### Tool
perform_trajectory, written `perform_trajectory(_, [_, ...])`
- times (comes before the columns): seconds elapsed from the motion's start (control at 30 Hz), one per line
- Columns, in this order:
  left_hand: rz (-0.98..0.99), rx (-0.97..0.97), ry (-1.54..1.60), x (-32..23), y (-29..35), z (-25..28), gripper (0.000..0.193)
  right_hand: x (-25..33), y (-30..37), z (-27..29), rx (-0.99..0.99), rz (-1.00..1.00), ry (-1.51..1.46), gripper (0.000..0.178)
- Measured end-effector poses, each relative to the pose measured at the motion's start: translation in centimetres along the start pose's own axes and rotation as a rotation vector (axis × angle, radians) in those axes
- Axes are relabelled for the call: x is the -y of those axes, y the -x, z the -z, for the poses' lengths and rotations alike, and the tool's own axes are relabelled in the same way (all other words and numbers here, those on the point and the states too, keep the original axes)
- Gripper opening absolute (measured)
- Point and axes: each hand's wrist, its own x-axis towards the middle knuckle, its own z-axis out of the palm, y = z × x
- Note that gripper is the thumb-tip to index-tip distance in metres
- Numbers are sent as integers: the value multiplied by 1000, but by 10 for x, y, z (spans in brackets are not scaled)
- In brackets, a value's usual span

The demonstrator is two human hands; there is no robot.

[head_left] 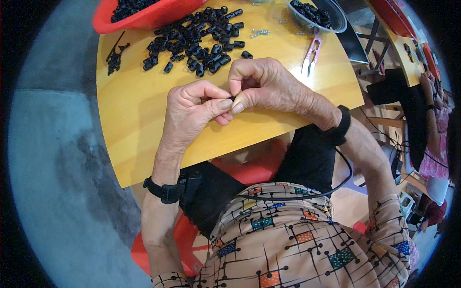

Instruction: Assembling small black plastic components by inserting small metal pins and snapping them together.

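Above the near part of the yellow table [139, 120], my left hand [197, 103] and my right hand [266, 86] meet fingertip to fingertip. Both are closed in a pinch on a small black piece [233, 99], mostly hidden by the fingers, so its kind cannot be made out. Just beyond my hands lies a loose pile of short black plastic tubes [192, 43]. Some thin metal springs [260, 33] lie to the right of the pile. A pair of pink-handled thread snips [312, 55] rests farther right, blades toward me.
A red basin [144, 17] of black parts stands at the far left, a clear bowl [319, 24] of black parts at the far right. Small dark pieces [115, 60] lie by the left edge. Another person [434, 125] sits at a neighbouring table on the right.
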Motion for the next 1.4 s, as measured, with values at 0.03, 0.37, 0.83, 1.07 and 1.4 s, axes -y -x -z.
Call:
perform_trajectory(0.03, [-8, -2, 87, 1, 0, 2, 6, 2, -1, 1, 1, 8, 4, 25])
perform_trajectory(0.37, [-72, -36, 37, 3, -1, -2, 6, 0, 2, 10, 61, -147, -260, 21])
perform_trajectory(0.83, [-71, -66, 12, 2, -1, -4, 13, 12, 2, -1, -69, -256, -233, 19])
perform_trajectory(1.07, [-136, -171, 92, 4, 0, -8, 18, 44, 34, 39, -461, 49, 132, 9])
perform_trajectory(1.4, [-278, -686, -68, 8, -6, 4, 17, 72, 38, 109, -744, 82, 836, 13])
